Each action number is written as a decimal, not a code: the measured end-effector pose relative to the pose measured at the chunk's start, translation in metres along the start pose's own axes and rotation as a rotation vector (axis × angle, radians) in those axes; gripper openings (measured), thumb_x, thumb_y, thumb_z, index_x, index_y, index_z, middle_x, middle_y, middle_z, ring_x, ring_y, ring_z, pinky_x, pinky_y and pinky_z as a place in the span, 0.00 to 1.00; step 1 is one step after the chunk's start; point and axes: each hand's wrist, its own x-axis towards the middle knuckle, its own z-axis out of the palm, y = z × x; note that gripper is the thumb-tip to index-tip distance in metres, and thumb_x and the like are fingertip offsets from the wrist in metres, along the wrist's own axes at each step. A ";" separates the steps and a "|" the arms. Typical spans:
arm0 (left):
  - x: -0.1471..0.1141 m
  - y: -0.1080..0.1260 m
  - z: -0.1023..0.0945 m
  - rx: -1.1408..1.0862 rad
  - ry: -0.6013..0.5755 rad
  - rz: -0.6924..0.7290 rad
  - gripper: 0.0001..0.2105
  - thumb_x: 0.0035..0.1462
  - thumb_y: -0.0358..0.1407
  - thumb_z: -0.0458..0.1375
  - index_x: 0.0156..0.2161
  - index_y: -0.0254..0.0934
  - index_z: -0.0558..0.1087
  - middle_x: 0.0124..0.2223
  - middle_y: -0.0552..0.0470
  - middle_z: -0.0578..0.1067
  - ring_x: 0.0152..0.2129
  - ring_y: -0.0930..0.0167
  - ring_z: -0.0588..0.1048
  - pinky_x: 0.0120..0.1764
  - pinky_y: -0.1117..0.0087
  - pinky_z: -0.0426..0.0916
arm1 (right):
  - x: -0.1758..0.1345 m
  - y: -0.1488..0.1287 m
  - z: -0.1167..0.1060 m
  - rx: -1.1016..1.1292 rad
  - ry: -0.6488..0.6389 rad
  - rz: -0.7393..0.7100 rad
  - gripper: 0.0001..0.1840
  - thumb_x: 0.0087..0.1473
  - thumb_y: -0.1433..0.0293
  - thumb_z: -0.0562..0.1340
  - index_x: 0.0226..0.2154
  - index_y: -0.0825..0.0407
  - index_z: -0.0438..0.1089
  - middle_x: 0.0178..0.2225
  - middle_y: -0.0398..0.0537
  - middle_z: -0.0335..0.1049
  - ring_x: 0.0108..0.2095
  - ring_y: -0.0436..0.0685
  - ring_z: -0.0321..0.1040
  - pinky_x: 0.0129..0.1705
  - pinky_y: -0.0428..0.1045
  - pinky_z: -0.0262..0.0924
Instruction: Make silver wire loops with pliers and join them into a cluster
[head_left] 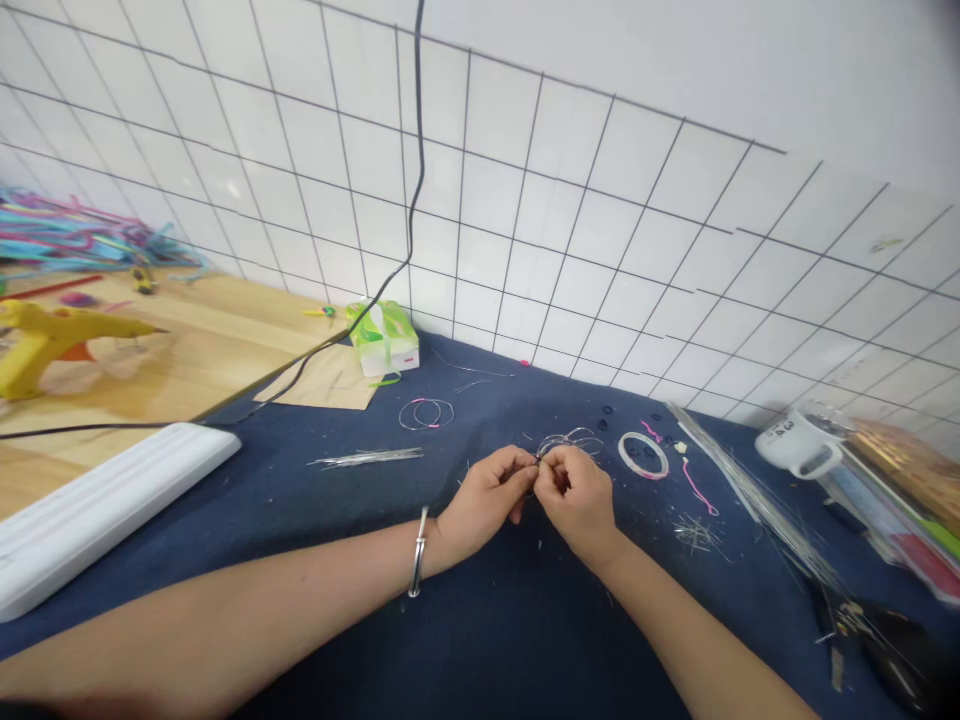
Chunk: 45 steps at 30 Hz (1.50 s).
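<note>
My left hand (491,495) and my right hand (577,500) meet over the dark blue cloth (337,620), fingertips pinched close together. Between them is something thin and dark, mostly hidden by the fingers. Thin wire loops (574,438) show just behind my right hand; whether they join the pinched piece I cannot tell. To the left lie a bundle of straight wires (371,457) and two wire rings (426,413) with pink bits. Right of my hands rests a white ring-shaped roll (643,473), with pink cord (699,488) and short wire clippings (697,537) near it.
A white power strip (120,500) and a yellow glue gun (60,340) are on the left. A tissue pack (384,340) stands by the tiled wall (495,200). Long wires (757,490), a white mug (799,442) and black-handled pliers (892,640) lie right. A black cable (415,190) hangs down.
</note>
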 end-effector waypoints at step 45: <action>0.006 0.002 -0.006 -0.017 0.095 0.018 0.08 0.56 0.39 0.51 0.33 0.35 0.66 0.17 0.60 0.64 0.15 0.79 0.62 0.22 0.78 0.56 | 0.004 -0.004 -0.008 0.049 0.003 0.059 0.12 0.53 0.69 0.54 0.39 0.51 0.68 0.32 0.46 0.72 0.32 0.52 0.68 0.36 0.46 0.60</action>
